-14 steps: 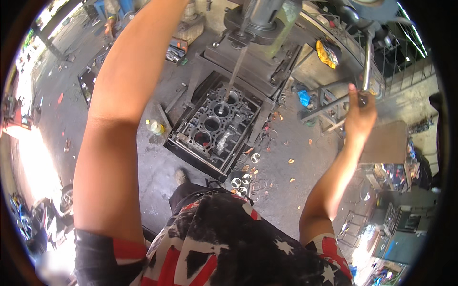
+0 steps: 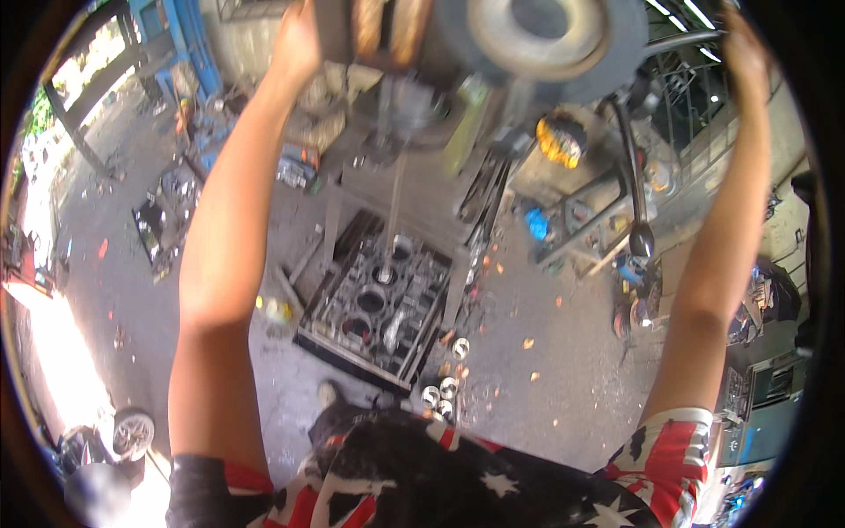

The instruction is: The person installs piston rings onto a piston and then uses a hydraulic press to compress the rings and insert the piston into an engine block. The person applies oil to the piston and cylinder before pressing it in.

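Overhead at the top is the head of a large boring or drilling machine, with a round grey wheel-like part (image 2: pixel 537 40). My left hand (image 2: pixel 297 44) is raised against the side of its dark housing; its fingers are mostly hidden. At the upper right my right hand (image 2: pixel 746 57) is closed round the outer end of a lever (image 2: pixel 685 42) that comes from the machine's hub. Another lever with a black knob (image 2: pixel 642 239) hangs down, untouched. Below, a slim shaft (image 2: pixel 396 194) reaches toward the bores of an engine block (image 2: pixel 371 301) lying in a dark frame.
Several metal rings (image 2: pixel 437 392) lie on the floor beside the block. A bottle with yellow liquid (image 2: pixel 275 308) stands left of it. Right of the machine are a metal stand (image 2: pixel 591 211), a blue bag (image 2: pixel 537 223) and a yellow-black bundle (image 2: pixel 562 141). A wheel (image 2: pixel 133 434) shows at lower left.
My right hand has gone up from a lower lever end to one at the upper right. My left hand has come into view beside the machine head. The view has shifted upward.
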The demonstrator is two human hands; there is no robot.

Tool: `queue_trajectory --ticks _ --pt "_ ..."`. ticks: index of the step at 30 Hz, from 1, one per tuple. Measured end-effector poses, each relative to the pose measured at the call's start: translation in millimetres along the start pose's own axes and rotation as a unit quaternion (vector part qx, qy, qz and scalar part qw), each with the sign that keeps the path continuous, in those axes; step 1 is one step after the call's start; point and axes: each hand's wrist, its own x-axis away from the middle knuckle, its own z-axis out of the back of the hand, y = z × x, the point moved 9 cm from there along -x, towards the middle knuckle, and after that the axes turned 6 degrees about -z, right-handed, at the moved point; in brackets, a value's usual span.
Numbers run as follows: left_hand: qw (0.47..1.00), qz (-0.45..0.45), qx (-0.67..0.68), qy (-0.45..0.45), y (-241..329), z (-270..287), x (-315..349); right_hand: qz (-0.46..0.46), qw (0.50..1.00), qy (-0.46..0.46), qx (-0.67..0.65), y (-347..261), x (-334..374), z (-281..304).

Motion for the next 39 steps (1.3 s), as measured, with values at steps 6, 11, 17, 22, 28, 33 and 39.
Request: queue_trajectory --ticks 6,11,17,22,28,33,39 --pt "0.997 0.041 0.059 0.032 -31.8 4.0 9.2 -0.282 0.939 -0.19 0.054 229.6 6.2 -145.7" --pt "0.995 0.025 0.083 0.054 -49.9 -0.5 21.7 -0.412 0.851 -0.238 -0.222 298.0 143.8 -196.3" --pt "0.987 0.104 0.117 0.028 -36.8 -2.0 28.3 -0.568 0.733 -0.313 -0.206 266.8 284.0 -157.0" --pt "0.867 0.111 0.458 0.161 21.4 45.0 27.9 -0.573 0.756 -0.218 -0.229 200.2 353.1 -86.7" --pt "0.867 -0.018 0.494 0.067 78.7 62.0 18.8 -0.46 0.868 -0.14 -0.127 98.3 360.9 8.4" --pt "0.859 -0.005 0.508 0.057 72.8 57.8 11.6 -0.357 0.928 -0.108 0.008 3.7 314.2 77.3" --pt "0.907 -0.011 0.417 0.053 84.2 69.2 14.6 -0.074 0.994 0.01 0.074 -62.9 174.3 102.0"
